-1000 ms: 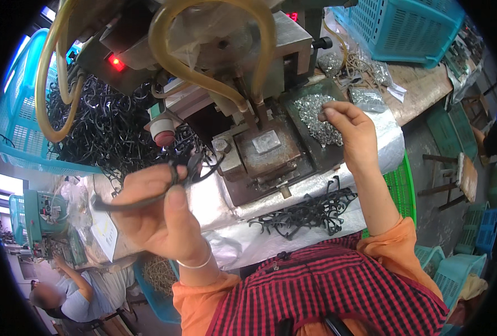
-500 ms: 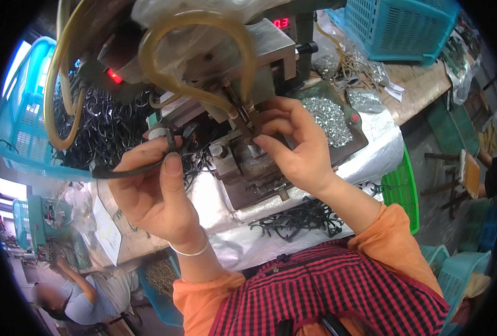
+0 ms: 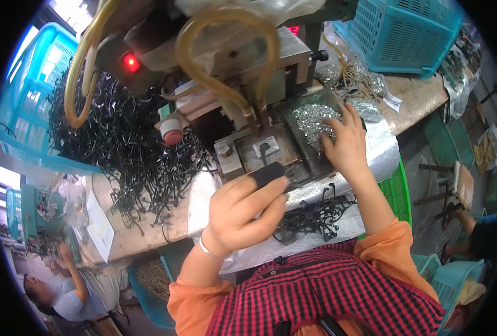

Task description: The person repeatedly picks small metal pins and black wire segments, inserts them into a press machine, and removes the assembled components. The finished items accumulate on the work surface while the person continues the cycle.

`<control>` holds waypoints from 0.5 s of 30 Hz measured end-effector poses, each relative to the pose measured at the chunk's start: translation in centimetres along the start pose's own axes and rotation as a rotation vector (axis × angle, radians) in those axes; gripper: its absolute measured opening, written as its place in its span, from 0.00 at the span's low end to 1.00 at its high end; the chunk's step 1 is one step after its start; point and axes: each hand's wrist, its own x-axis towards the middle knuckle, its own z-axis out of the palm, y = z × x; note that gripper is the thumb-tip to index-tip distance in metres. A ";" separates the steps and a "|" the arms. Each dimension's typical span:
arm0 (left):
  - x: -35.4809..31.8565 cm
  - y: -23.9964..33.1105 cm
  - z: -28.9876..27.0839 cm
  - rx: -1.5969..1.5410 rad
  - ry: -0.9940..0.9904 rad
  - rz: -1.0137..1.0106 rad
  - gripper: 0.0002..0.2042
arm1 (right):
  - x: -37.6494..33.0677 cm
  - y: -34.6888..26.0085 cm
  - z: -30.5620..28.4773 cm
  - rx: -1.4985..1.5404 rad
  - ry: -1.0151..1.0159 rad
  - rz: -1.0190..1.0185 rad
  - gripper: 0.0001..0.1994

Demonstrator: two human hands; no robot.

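Observation:
My left hand (image 3: 240, 215) pinches a flat, curved black piece (image 3: 269, 175) by its broad end, in front of the machine. A narrow dark tip (image 3: 264, 150) lies on a small bright metal seat in the machine's fixture (image 3: 282, 154), below two tube-fed nozzles; I cannot tell whether it is part of the held piece. My right hand (image 3: 346, 147) is over the right edge of a dark tray, fingers apart at a heap of tiny silver metal parts (image 3: 310, 120). Whether its fingertips touch a part cannot be made out.
A large tangle of black curved pieces (image 3: 114, 129) spills from a blue basket (image 3: 30, 129) on the left. More black pieces (image 3: 315, 218) lie before the fixture. A red button (image 3: 173, 136) juts out beside the machine. A blue crate (image 3: 408, 33) stands back right; a person works lower left.
My left hand has moved right and nearer, bringing a black piece before the fixture. My right hand has left the nozzles for the silver parts. The view has shifted slightly.

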 end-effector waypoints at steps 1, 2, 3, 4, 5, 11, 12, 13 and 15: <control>0.1 -0.1 0.4 -0.021 -0.062 -0.006 0.11 | -0.6 1.1 1.0 0.036 0.022 -0.032 0.10; 0.0 -0.4 1.1 0.017 -0.068 0.029 0.10 | -0.9 2.0 1.9 0.074 0.046 -0.062 0.09; 0.0 -0.6 1.4 0.034 -0.062 0.038 0.10 | -0.8 2.3 2.3 0.120 0.073 -0.092 0.09; 0.1 -0.7 1.6 0.051 -0.058 0.047 0.10 | -0.5 2.5 2.4 0.154 0.092 -0.055 0.08; 0.4 -0.7 1.5 0.015 -0.071 0.038 0.10 | -0.2 2.7 2.3 0.188 0.109 -0.018 0.08; 0.7 -1.1 1.2 -0.086 -0.058 -0.008 0.11 | 0.2 4.1 2.7 0.384 0.044 0.113 0.07; 0.7 -1.1 1.3 -0.088 -0.055 -0.009 0.11 | 0.1 4.3 2.4 0.402 0.051 0.135 0.07; 0.6 -1.2 1.2 -0.091 -0.052 -0.009 0.11 | 0.1 4.1 2.2 0.475 0.064 0.179 0.07; 0.4 -1.2 1.6 -0.099 -0.019 0.002 0.11 | 0.2 3.1 1.9 0.569 0.063 0.192 0.07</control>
